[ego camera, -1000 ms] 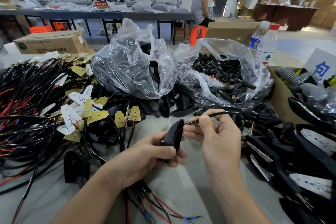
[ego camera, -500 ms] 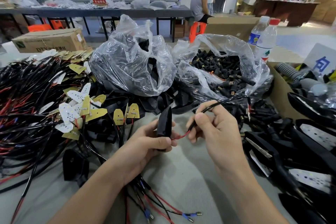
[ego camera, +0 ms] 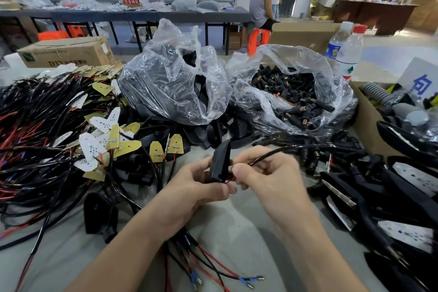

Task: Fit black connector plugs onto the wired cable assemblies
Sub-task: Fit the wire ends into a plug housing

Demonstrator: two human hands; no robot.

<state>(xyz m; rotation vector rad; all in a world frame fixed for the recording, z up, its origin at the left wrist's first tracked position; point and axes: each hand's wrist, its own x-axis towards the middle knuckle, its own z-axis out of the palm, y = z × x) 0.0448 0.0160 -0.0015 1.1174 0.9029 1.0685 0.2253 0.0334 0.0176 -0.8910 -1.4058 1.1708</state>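
Observation:
My left hand [ego camera: 201,188] grips a black plastic housing [ego camera: 221,161] upright above the grey table. My right hand [ego camera: 272,178] pinches a black cable [ego camera: 270,155] whose red and blue wire ends meet the bottom of the housing. The cable runs off to the right into a heap of black parts. Loose red and black wires with blue terminals [ego camera: 213,265] lie under my left wrist. An open clear bag [ego camera: 296,92] behind holds many black connector plugs.
A heap of red and black wired assemblies with yellow and white circuit boards [ego camera: 59,140] fills the left. A second clear bag [ego camera: 173,83] of black parts stands at centre. Finished black units [ego camera: 391,192] are stacked on the right. Two water bottles [ego camera: 348,54] and cardboard boxes stand behind.
My right hand has brought the cable's wire ends closer to the housing's lower end. My left hand has kept the housing upright and raised it slightly.

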